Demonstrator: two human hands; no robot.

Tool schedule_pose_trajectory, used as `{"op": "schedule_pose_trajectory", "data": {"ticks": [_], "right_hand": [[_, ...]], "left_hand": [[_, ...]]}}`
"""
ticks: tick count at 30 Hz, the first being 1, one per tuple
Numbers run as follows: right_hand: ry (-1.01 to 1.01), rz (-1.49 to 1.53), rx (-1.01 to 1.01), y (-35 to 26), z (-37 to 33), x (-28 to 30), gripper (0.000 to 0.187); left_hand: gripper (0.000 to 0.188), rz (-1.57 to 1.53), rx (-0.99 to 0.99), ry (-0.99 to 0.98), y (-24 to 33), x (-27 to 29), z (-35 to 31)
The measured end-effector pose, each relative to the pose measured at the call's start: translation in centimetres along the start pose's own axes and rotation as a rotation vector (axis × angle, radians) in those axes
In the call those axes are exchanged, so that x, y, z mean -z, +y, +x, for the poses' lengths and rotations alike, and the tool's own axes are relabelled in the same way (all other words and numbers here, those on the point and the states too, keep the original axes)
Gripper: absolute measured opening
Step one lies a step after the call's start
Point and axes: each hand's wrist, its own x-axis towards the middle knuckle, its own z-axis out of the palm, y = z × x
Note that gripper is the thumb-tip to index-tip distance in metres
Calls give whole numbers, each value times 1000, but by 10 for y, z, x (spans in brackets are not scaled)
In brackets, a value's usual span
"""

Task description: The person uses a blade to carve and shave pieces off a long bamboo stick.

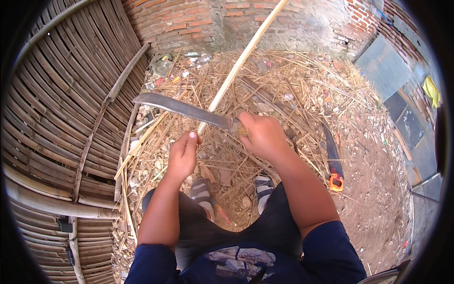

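A long pale bamboo strip [235,69] slants up and away to the right, past the top of the view. My left hand [183,155] is closed on its near end, thumb on top. In my right hand [261,135] is the handle of a machete [182,109], fingers wrapped round it. The dark curved blade points left and lies across the strip just beyond my left hand. Whether its edge bites into the strip, I cannot tell.
A hand saw [335,163] with an orange handle lies on the ground at my right. Bamboo slat fencing [61,118] runs along the left, a brick wall [184,23] stands ahead, and grey panels [384,61] lean at the right. Straw and bamboo scraps litter the ground around my feet.
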Motion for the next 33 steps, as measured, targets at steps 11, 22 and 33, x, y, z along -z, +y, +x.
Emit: {"op": "schedule_pose_trajectory", "data": {"ticks": [11, 22, 33], "right_hand": [[81, 156, -150, 30, 21, -9, 22], [17, 168, -221, 27, 26, 6, 20], [4, -42, 129, -1, 17, -7, 21]], "left_hand": [[40, 281, -84, 138, -2, 24, -6], [37, 493, -174, 145, 10, 39, -5], [42, 247, -216, -9, 6, 25, -8]]}}
